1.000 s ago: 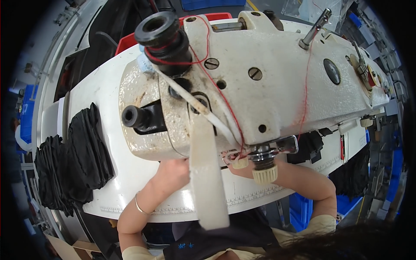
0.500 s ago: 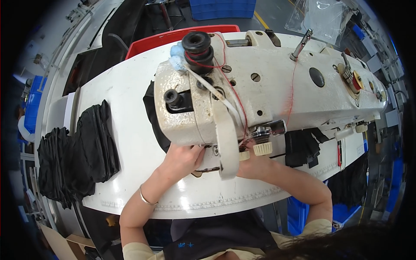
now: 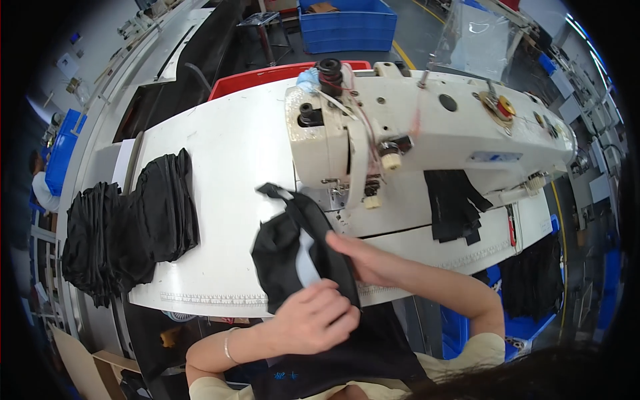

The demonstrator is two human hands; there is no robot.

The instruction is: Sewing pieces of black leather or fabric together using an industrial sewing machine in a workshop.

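Observation:
My left hand [image 3: 319,319] is closed on the lower part of a black fabric piece [image 3: 275,257], its fingers curled beside a pale strip [image 3: 306,265] that shows in the cloth. My right hand [image 3: 363,259] grips the piece's right edge, with the thumb on top and the other fingers hidden behind. The cloth hangs over the front edge of the white table, and its narrow far end reaches up toward the needle area. Just beyond my hands stands a white sewing machine [image 3: 427,137], its presser foot [image 3: 338,193] apart from my fingers.
Stacked black fabric pieces [image 3: 163,207] lie at the left of the table [image 3: 227,200]. Black strips [image 3: 453,207] rest under the machine arm, near a red-handled tool [image 3: 512,230]. Behind stand a red bin [image 3: 253,79] and a blue crate [image 3: 348,30].
Both hands have drawn back from beneath the machine head toward me, bringing the black fabric piece out with them. The view has shifted, so the machine appears smaller and farther off.

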